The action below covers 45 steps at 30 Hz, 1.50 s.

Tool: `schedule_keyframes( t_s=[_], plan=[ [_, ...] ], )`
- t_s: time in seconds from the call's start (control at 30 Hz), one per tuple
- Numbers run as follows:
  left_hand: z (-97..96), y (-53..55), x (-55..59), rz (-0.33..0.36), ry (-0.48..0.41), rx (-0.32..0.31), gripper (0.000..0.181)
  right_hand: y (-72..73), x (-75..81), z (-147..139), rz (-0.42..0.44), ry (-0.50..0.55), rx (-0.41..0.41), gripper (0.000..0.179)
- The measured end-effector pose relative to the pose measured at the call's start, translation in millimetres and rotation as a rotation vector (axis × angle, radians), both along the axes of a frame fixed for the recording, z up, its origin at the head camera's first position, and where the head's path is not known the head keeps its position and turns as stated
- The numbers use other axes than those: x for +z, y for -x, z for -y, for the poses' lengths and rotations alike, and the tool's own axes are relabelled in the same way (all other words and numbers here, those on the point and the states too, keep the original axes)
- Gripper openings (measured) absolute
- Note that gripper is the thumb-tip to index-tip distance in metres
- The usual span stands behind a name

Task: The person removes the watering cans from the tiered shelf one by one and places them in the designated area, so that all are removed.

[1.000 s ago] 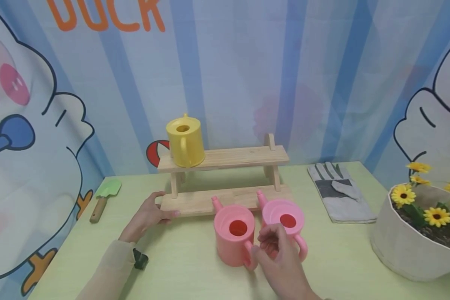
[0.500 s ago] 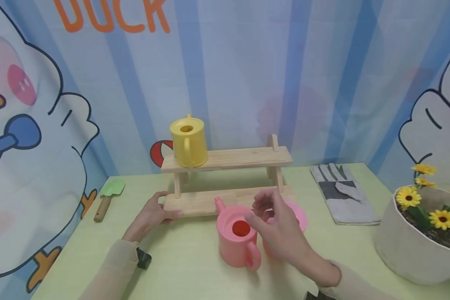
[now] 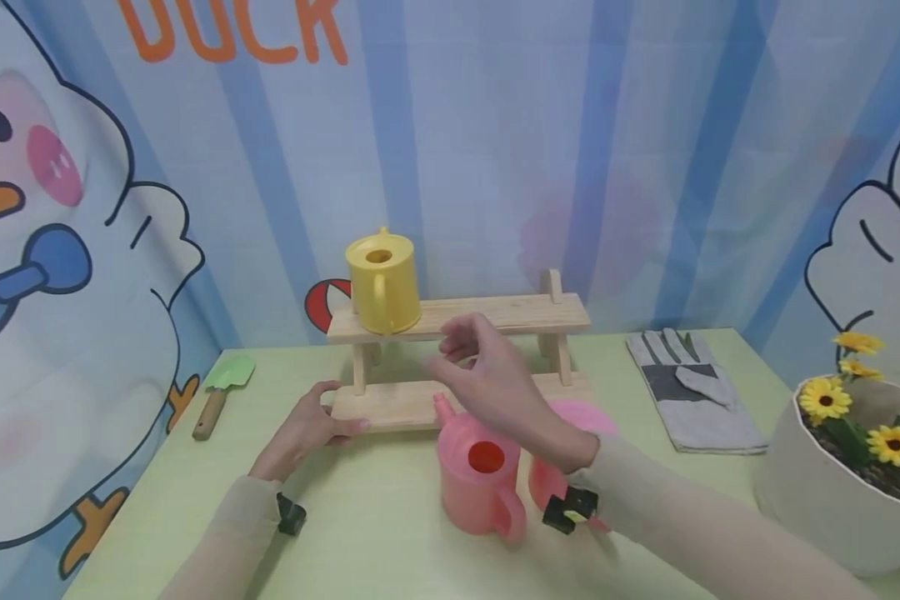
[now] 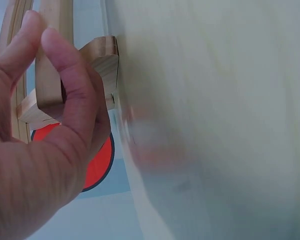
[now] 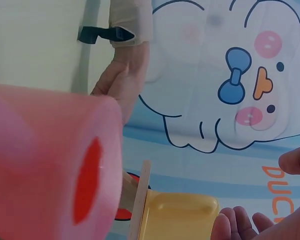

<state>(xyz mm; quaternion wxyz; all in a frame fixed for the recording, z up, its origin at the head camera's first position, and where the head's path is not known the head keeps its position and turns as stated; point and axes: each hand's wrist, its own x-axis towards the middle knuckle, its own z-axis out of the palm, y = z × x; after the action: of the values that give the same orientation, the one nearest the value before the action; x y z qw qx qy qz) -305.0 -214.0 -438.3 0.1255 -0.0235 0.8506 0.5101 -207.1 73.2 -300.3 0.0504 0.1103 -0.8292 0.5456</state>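
Note:
A two-tier wooden plant stand (image 3: 390, 404) stands on the pale table. My left hand (image 3: 311, 425) grips the left end of its lower board; the left wrist view shows thumb and fingers on either side of the board (image 4: 50, 82). On the upper tier, at the left, sits a yellow watering can (image 3: 393, 287), its handle toward me. My right hand (image 3: 487, 379), fingers loosely bent and holding nothing, hovers in front of the stand, right of the yellow can. Beneath that arm stand a coral-pink watering can (image 3: 468, 497) and a lighter pink one (image 3: 587, 413), partly hidden by the forearm.
Far left lies a small trowel (image 3: 221, 396) with a green blade. A grey-and-white work glove (image 3: 693, 392) lies right of the stand. At the right edge is a whitish planter (image 3: 817, 492) with yellow flowers (image 3: 825, 398). A printed curtain (image 3: 487, 150) hangs behind.
My right hand has left the pink watering cans and moved forward, up and left toward the upper tier. The left hand keeps its grip on the stand. The view has shifted slightly.

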Motion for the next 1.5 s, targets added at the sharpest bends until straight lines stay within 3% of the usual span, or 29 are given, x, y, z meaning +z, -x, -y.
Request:
schedule_keyframes(
  t_s=[0.27,0.43,0.73,1.03,1.5],
  plan=[
    [-0.6,-2.6,-0.7,0.014,0.028,0.017,0.104,31.7,14.4,25.4,0.014,-0.032,-0.003,0.050],
    [-0.2,-2.2,2.4,0.008,-0.012,0.014,0.104,56.3,20.4,39.7,0.031,-0.047,-0.008,0.053],
    [-0.3,-1.9,1.2,-0.008,-0.036,-0.015,0.104,90.5,15.1,47.6,0.079,-0.064,-0.013,0.051],
    [0.8,-2.2,1.5,-0.009,-0.055,0.001,0.102,106.2,10.7,58.0,0.104,-0.056,-0.015,0.044],
    [2.2,-3.6,3.1,-0.024,-0.052,-0.015,0.104,112.4,7.1,71.4,0.083,-0.035,0.011,0.033]
  ],
)
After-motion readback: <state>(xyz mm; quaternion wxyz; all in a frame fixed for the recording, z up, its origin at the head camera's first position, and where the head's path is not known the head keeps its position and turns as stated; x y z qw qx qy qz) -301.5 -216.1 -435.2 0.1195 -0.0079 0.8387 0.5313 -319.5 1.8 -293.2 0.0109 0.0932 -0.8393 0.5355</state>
